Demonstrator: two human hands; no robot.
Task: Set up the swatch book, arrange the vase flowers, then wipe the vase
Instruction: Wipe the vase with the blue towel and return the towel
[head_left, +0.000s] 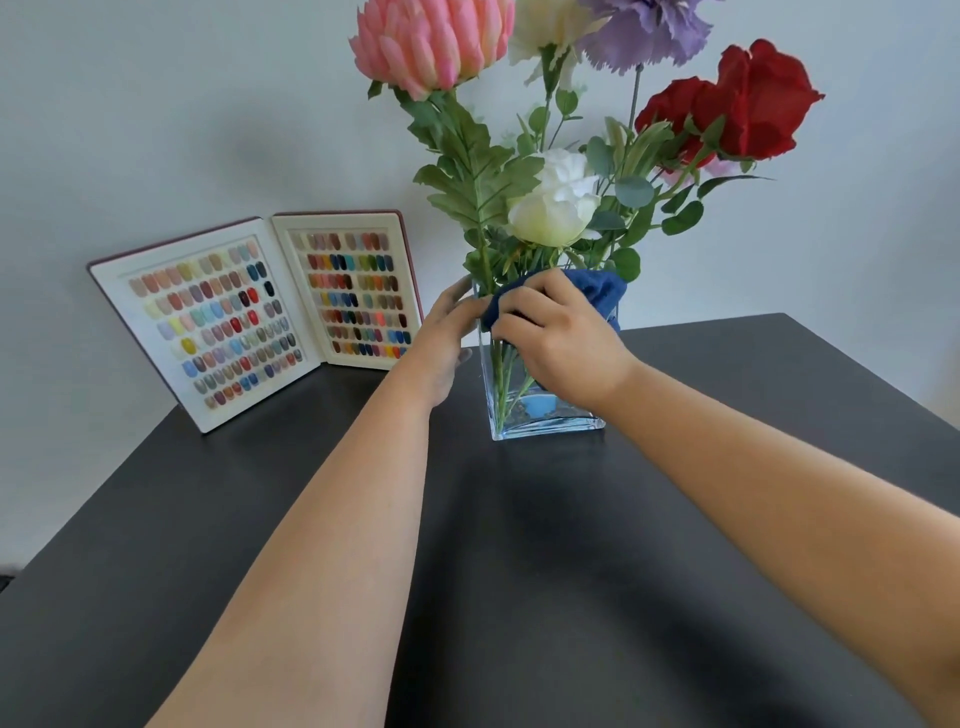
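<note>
A clear square glass vase (540, 423) stands on the dark table (519, 571), filled with pink, cream, purple, red and white flowers (556, 202). My right hand (558, 343) presses a blue cloth (597, 291) against the vase's front face near the rim. My left hand (444, 343) grips the vase's left side, its fingers around the upper corner. The swatch book (260, 312) stands open and upright at the back left, leaning by the wall, with rows of coloured nail swatches on both pages.
A pale wall (156, 130) runs behind the table. The table's left edge (104, 493) slants toward me, and its right back corner (784, 317) lies beyond the vase. Tall blooms spread wide above the vase.
</note>
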